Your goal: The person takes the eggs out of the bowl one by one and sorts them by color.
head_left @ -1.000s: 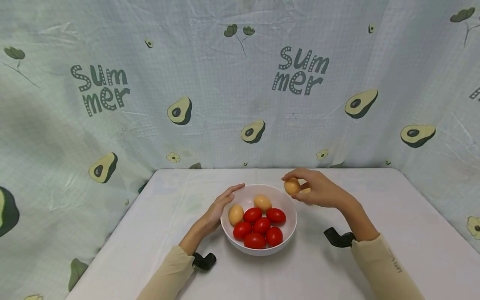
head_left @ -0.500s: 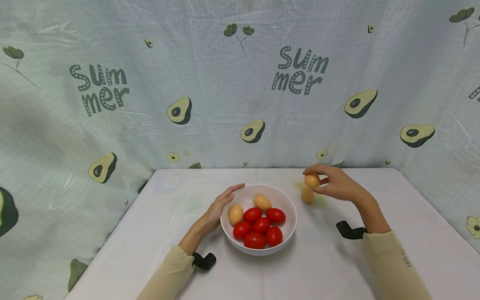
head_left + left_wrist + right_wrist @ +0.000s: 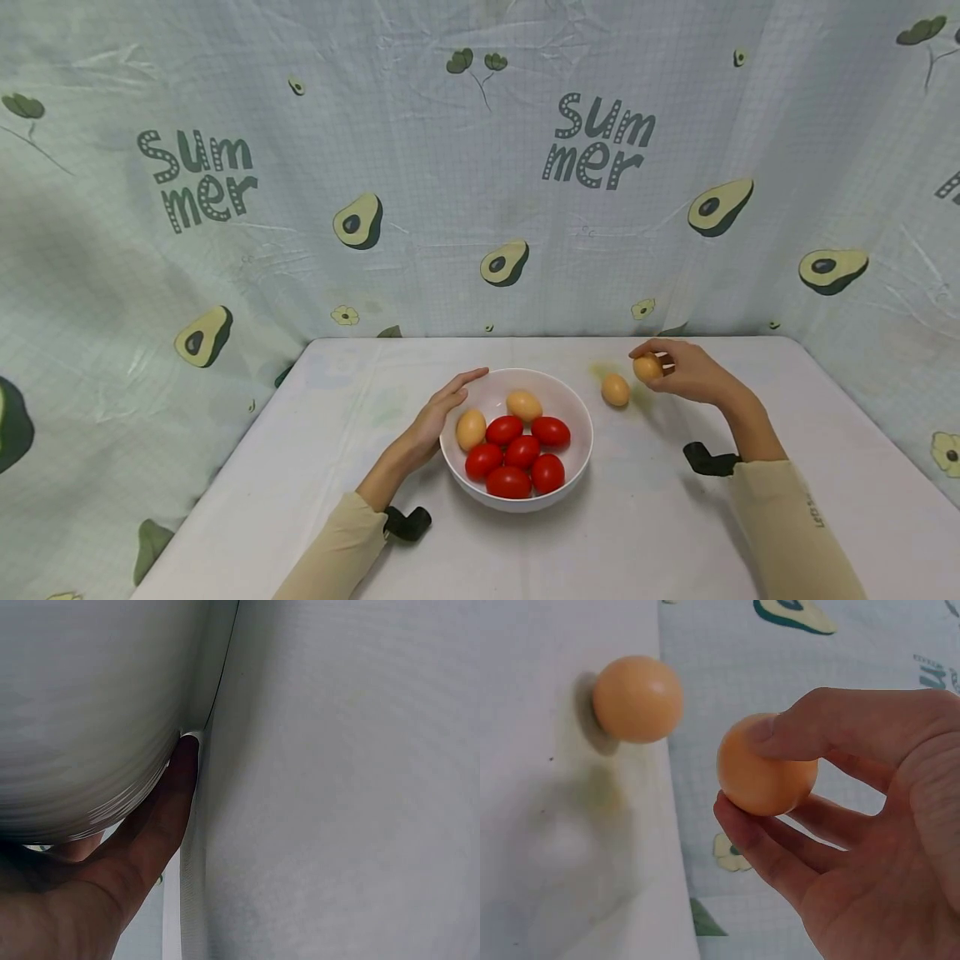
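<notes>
A white bowl (image 3: 517,505) holds two brown eggs (image 3: 524,406) and several glossy red ovals (image 3: 522,451) that look like plum tomatoes. My left hand (image 3: 431,418) rests along the bowl's left side with extended fingers. The left wrist view shows its fingers (image 3: 161,821) lying against the bowl's outer wall. Right of the bowl, my right hand (image 3: 693,371) pinches a brown egg (image 3: 757,776) between thumb and fingertips, above the table. Another brown egg (image 3: 616,390) lies on the table between that hand and the bowl.
The white table (image 3: 645,533) ends at a back edge close behind the right hand. A pale curtain (image 3: 420,167) printed with avocados hangs behind it and down the sides. Faint yellowish stains (image 3: 602,370) mark the tabletop near the loose egg.
My right hand has moved right, away from the bowl's rim, carrying its egg. The loose egg behind it has come into full view. The left hand and bowl stay put.
</notes>
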The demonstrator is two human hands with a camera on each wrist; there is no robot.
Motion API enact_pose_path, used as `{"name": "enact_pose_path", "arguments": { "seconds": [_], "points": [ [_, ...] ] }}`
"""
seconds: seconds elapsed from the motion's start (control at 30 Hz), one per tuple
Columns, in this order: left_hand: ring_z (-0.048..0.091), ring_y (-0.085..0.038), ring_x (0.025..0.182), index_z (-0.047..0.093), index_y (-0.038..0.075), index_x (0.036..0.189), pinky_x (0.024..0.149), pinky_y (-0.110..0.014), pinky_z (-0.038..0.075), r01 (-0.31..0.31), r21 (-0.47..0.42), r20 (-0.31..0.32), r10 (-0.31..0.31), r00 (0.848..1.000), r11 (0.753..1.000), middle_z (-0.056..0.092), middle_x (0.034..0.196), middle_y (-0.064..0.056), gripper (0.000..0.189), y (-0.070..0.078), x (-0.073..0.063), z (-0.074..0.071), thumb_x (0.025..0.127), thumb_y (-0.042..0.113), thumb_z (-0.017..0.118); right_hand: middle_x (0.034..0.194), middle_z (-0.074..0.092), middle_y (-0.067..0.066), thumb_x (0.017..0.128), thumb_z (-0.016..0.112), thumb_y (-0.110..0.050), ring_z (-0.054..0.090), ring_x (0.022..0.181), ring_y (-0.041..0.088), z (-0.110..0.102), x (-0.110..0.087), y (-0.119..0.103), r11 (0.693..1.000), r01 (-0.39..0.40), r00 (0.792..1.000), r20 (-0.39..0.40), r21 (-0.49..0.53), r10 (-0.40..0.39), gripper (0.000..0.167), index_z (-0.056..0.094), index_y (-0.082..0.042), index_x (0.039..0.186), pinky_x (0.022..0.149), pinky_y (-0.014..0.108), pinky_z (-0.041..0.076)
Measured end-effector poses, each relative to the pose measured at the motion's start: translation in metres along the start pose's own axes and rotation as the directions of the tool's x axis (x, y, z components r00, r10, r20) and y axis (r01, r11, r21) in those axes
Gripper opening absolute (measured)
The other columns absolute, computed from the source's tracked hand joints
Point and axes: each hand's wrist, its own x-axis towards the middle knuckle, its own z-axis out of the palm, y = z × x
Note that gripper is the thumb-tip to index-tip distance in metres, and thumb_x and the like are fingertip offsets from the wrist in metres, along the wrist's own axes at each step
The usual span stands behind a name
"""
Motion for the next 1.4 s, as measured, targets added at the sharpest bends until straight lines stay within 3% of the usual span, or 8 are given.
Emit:
{"name": "enact_pose_path", "arguments": {
  "seconds": [0.27, 0.57, 0.87, 1.4],
  "points": [
    [0.026, -0.031, 0.158, 0.039, 0.021, 0.160, 0.131, -0.053, 0.018, 0.005, -0.002, 0.000, -0.005, 1.000, 1.000, 0.028, 0.171, -0.004, 0.052, 0.001, 0.000, 0.000, 0.109, 0.022, 0.026, 0.138, 0.060, 0.028, 0.086, 0.071, -0.004, 0.062, 0.122, 0.046, 0.006, 0.001, 0.016, 1.000, 0.009, 0.999, 0.031, 0.025, -0.010, 0.056, 0.055, 0.006, 0.138, 0.096, 0.049, 0.056],
    [0.026, -0.031, 0.158, 0.037, 0.019, 0.161, 0.131, -0.053, 0.019, 0.002, 0.003, 0.006, -0.003, 1.000, 1.000, 0.027, 0.171, -0.004, 0.052, 0.001, 0.000, 0.000, 0.110, 0.022, 0.026, 0.137, 0.063, 0.027, 0.083, 0.070, -0.003, 0.059, 0.124, 0.048, 0.011, 0.002, 0.025, 0.999, -0.035, 0.998, 0.057, -0.022, 0.036, 0.054, 0.059, 0.004, 0.136, 0.100, 0.060, 0.052],
    [0.025, -0.032, 0.158, 0.036, 0.019, 0.161, 0.131, -0.054, 0.018, 0.004, 0.011, 0.008, -0.004, 1.000, 1.000, 0.026, 0.171, -0.004, 0.052, 0.001, 0.001, -0.001, 0.110, 0.022, 0.025, 0.137, 0.063, 0.025, 0.083, 0.074, -0.010, 0.059, 0.124, 0.048, 0.014, 0.003, 0.031, 0.998, -0.046, 0.995, 0.085, -0.034, 0.049, 0.054, 0.062, 0.001, 0.134, 0.099, 0.059, 0.053],
    [0.024, -0.031, 0.159, 0.038, 0.021, 0.160, 0.131, -0.054, 0.016, 0.002, 0.018, 0.004, -0.002, 1.000, 1.000, 0.027, 0.171, -0.003, 0.052, 0.001, 0.001, -0.001, 0.110, 0.022, 0.025, 0.139, 0.060, 0.028, 0.084, 0.073, -0.009, 0.056, 0.126, 0.050, 0.014, 0.002, 0.027, 0.999, -0.043, 0.990, 0.138, -0.007, 0.044, 0.055, 0.060, 0.003, 0.135, 0.101, 0.062, 0.051]
  ]
}}
